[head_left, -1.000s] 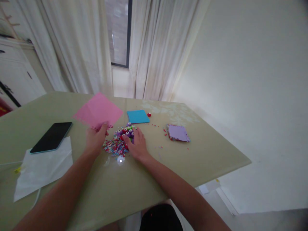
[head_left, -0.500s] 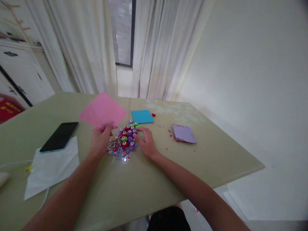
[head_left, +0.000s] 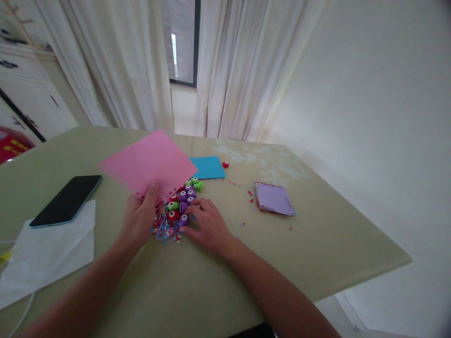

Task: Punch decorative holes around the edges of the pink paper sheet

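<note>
Pink sheet [head_left: 151, 159] shifted toward blue card [head_left: 209, 167], corner pointing away, widest sideways

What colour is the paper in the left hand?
The paper is pink, as the head view shows.

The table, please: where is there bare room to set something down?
The table looks bare right of the purple card stack, and between the forearms, nearer than the confetti. It is crowded around the left hand, right hand, pink sheet and eye-topped pieces.
</note>
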A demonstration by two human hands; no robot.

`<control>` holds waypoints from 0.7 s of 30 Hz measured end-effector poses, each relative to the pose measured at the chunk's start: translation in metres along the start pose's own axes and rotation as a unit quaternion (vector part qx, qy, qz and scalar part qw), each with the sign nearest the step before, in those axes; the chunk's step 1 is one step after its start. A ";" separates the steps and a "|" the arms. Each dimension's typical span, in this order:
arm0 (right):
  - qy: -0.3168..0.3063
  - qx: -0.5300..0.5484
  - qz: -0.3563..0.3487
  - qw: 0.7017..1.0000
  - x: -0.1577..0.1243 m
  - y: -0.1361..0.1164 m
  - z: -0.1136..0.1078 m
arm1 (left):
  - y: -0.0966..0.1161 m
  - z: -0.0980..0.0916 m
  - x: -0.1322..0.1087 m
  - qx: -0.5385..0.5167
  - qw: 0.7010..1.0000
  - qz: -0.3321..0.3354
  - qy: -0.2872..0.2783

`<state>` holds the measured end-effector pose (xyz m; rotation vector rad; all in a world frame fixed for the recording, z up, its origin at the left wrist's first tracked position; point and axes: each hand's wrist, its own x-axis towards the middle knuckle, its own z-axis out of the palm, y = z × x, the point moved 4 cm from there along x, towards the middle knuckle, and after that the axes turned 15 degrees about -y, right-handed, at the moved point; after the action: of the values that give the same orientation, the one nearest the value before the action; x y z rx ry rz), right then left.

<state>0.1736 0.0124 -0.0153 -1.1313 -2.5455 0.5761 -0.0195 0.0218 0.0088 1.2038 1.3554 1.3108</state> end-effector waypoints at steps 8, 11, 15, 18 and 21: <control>0.073 0.291 0.067 0.952 -0.006 0.009 -0.005 | -0.001 0.005 -0.005 0.072 0.997 -0.005 -0.041; 0.095 0.478 0.067 0.871 -0.004 0.015 -0.004 | 0.008 0.009 -0.009 0.081 0.995 0.006 -0.061; 0.084 0.616 0.060 0.781 -0.002 0.017 -0.004 | 0.014 0.017 -0.012 0.055 0.995 0.014 -0.078; 0.067 0.681 0.064 0.726 -0.002 0.014 -0.004 | 0.015 0.022 -0.014 0.057 0.993 0.027 -0.100; 0.067 0.744 0.051 0.663 -0.002 0.011 -0.003 | 0.012 0.024 -0.016 0.058 0.991 0.041 -0.117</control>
<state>0.1833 0.0184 -0.0179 -0.5186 -1.0135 1.9191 0.0072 0.0096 0.0183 1.4577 1.2370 1.1187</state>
